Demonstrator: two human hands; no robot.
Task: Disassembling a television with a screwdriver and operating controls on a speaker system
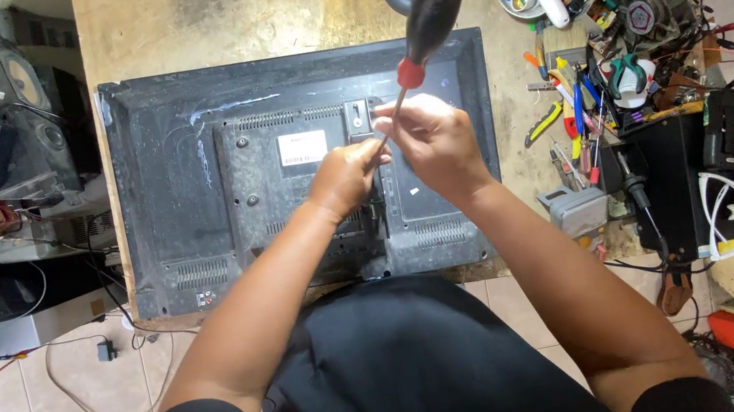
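Gripping a screwdriver (427, 27), both hands (398, 156) work over a television back (182, 167) on a cluttered workbench (256, 16).

The screwdriver (429, 22) has a glossy black-and-red plastic handle and thin metal shaft. The television back (182, 167) is matt, dusty, scuffed black plastic. The workbench (187, 18) is worn, stained wood.

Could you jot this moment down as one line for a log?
right hand: grips screwdriver shaft | left hand: beside it at the tip | under: flat-screen back panel | tools right
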